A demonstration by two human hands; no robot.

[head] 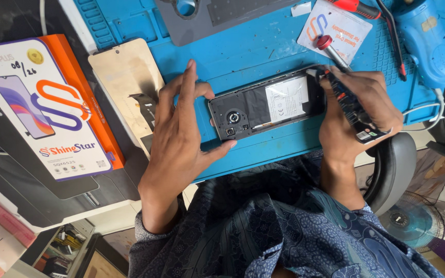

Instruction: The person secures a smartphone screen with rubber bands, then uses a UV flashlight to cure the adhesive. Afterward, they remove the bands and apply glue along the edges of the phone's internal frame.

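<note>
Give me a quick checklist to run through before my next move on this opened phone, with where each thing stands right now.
1. Opened phone lies flat on the blue mat: ok.
2. Left hand steadies the phone at its camera end, fingers on its edge: ok.
3. Right hand grips the screwdriver, its red cap up, at the phone's other end: ok.
4. Screwdriver tip seated in a screw: cannot tell, the fingers hide it.
5. Loose screws accounted for: cannot tell, none visible on the mat.
6. Blue heat tool rests apart from the phone: ok.
</note>
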